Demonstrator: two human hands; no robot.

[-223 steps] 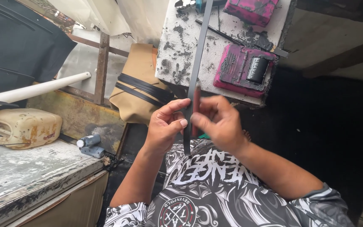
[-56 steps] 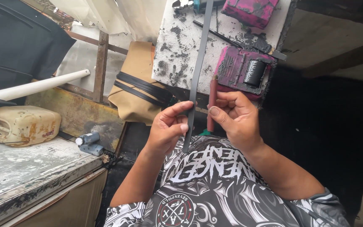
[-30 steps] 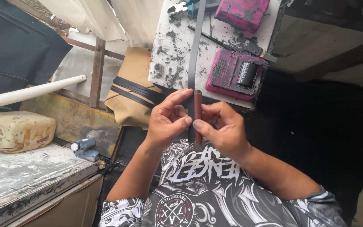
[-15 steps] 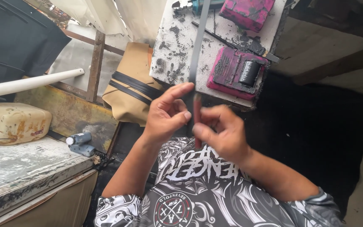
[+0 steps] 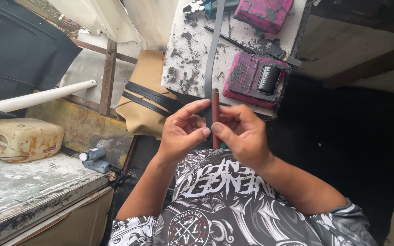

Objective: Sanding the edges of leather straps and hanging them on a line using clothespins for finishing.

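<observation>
Reddish-brown rod (image 5: 215, 118): slim, smooth cylinder, upright, rounded top end; pinched between both hands in front of the chest, just below the near edge of the white board.
Grey strip (image 5: 211, 59): long, flat, matte band; runs from the hands up across the board, close alongside the rod.
Left hand (image 5: 183, 130): fingers curled together, thumb tip and fingertips pressed against the rod and strip from the left.
Right hand (image 5: 242, 134): thumb laid flat on the rod's front, other fingers folded behind it; closed on the rod.
White board (image 5: 192, 50): rough, chipped white surface, blotched with black grime.
Pink case (image 5: 254, 79): rectangular, magenta, smeared dark, with a black ribbed cylinder set in it; lying on the board, right of the strip.
Second pink block (image 5: 263, 11): same magenta, at the board's far edge.
Tan bag (image 5: 144, 98): folded, papery, wrapped by black bands; left of the board.
White pipe (image 5: 37, 96): smooth round tube, slanted.
Cream jerrycan (image 5: 21, 139): stained plastic, rust streaks, lying on its side.
Worn bench (image 5: 23, 182): peeling pale paint, scuffed edge.
</observation>
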